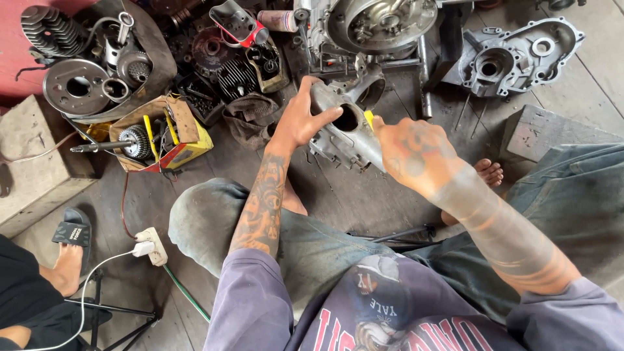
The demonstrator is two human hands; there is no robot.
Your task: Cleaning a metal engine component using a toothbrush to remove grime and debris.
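Note:
I hold a grey metal engine casing (348, 133) above the wooden floor, between my knees. My left hand (304, 117) grips its upper left side, thumb lying across the round opening. My right hand (409, 153) closes on the casing's right side, and a small yellow object (369, 117) shows just above its fingers. What the right fingers hold besides the casing is hidden.
Engine parts crowd the floor ahead: another casing half (513, 55) at top right, an engine block (377, 26), a finned cylinder (45, 29), a yellow box (162, 133) with a gear shaft. A power strip (151, 246) lies left. Another person's sandalled foot (68, 250) is at lower left.

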